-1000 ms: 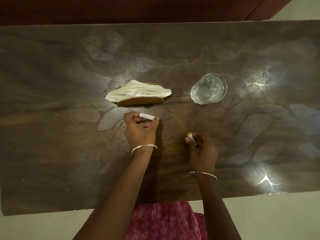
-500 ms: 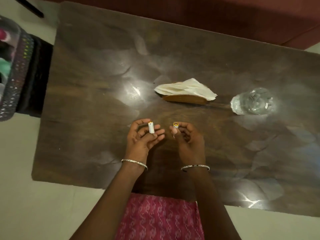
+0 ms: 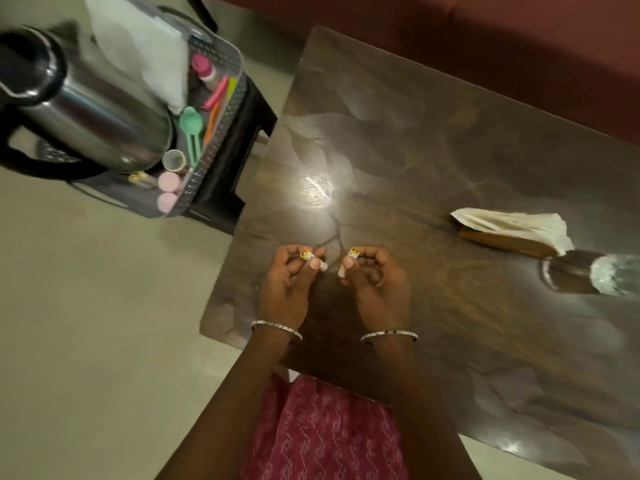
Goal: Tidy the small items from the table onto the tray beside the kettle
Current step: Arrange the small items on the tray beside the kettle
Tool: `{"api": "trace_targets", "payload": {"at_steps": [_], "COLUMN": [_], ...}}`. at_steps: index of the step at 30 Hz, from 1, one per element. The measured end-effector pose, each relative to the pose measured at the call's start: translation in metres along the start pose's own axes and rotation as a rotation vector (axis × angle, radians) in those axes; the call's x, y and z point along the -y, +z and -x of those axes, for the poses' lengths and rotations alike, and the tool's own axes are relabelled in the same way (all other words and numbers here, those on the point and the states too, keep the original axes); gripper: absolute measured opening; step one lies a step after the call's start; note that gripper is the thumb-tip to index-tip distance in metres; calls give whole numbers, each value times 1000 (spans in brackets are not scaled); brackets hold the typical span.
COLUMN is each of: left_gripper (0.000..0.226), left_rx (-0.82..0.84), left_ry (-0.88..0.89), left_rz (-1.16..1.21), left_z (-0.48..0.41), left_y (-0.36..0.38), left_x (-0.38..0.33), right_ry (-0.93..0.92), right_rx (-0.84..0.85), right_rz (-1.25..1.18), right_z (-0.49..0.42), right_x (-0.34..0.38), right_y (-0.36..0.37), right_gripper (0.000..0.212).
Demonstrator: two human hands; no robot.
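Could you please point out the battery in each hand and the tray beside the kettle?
Left-hand battery [image 3: 312, 259]: head view, on its white body between the fingertips.
Right-hand battery [image 3: 354, 252]: head view, on its yellow-ringed end.
Tray [image 3: 221, 131]: head view, on its perforated right wall.

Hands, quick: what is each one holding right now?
Left hand: closed on a small white battery.
Right hand: closed on another small white battery.

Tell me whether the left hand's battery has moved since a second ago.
Yes. The battery in the left hand was down by the napkin holder; now it is lifted off the table, farther from the holder, nearer the table's tray-side edge.
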State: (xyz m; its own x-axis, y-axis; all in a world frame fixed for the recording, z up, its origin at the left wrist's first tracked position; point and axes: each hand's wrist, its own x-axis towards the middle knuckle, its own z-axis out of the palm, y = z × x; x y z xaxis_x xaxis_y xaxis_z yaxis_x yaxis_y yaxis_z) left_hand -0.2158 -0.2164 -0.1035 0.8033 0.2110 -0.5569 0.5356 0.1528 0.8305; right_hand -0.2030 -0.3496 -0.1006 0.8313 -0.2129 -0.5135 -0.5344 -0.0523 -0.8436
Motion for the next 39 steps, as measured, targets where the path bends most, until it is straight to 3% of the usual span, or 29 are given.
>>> {"api": "trace_targets", "payload": {"at_steps": [3,9,15,20,27,33,39], "left_gripper": [14,13,15,16,11,10,4], "left_rx": [-83,-463,-697,-743,-789,-840,-776], "left_ry": [69,292,422,421,281,208,95], "left_rz": [-91,-387,-567,-657,-1004,-1142,-1164], "left_z": [-8,-28,-60,-98,-136,-152,-160], "left_y": [-33,-106,-178,-220,-232,-230,-229], "left_x": [-15,-43,-60,-64,-57,-54,-52], "right_ry": [-38,-23,-158,-306,-543,-566,-594], "right_rx": [64,75,165,213,242,230,225], "right_rz": [37,49,145,296,661,879,993], "right_z": [2,1,-10,-28,-48,-61,-64], "right_x": [10,37,60,67,60,54,45], "right_y": [40,118,190,248,304,329,340], "right_gripper": [12,14,14,13,15,14,11]}}
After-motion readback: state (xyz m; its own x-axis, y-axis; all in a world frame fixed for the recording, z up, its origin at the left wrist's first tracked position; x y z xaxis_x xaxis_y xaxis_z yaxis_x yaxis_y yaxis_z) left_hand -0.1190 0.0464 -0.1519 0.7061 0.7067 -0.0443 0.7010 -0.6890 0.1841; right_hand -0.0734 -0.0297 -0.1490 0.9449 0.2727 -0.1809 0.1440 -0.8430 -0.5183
